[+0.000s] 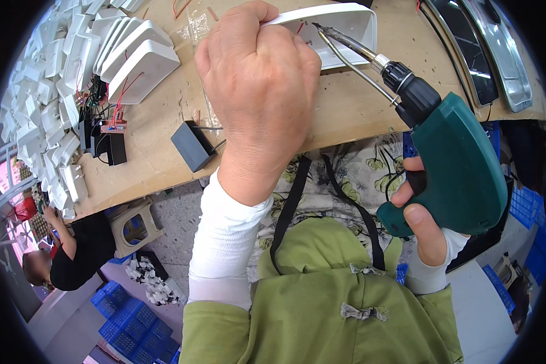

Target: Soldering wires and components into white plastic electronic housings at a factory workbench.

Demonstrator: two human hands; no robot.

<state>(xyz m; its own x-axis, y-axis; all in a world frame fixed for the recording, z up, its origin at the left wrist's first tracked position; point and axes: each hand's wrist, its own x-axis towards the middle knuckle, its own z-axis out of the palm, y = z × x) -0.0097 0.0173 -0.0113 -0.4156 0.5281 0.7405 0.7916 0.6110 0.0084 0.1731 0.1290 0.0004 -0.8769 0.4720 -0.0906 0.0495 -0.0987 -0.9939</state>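
My left hand is closed on the edge of a white plastic housing, tilted on the cardboard-covered table; the fingertips are hidden behind the hand. In my right hand is a green pistol-shaped soldering gun, its fingers wrapped round the grip. The dark tip and thin metal feed tube of the gun reach inside the housing, close to a short red wire. Whether the tip touches anything I cannot make out. Beside my left wrist lies a small black box with a dark cable.
White housings stand stacked at the left, before a large heap of similar parts. Near them lie black boxes and a small circuit board with red wires. Long glossy panels lie at right. Another person sits at far left.
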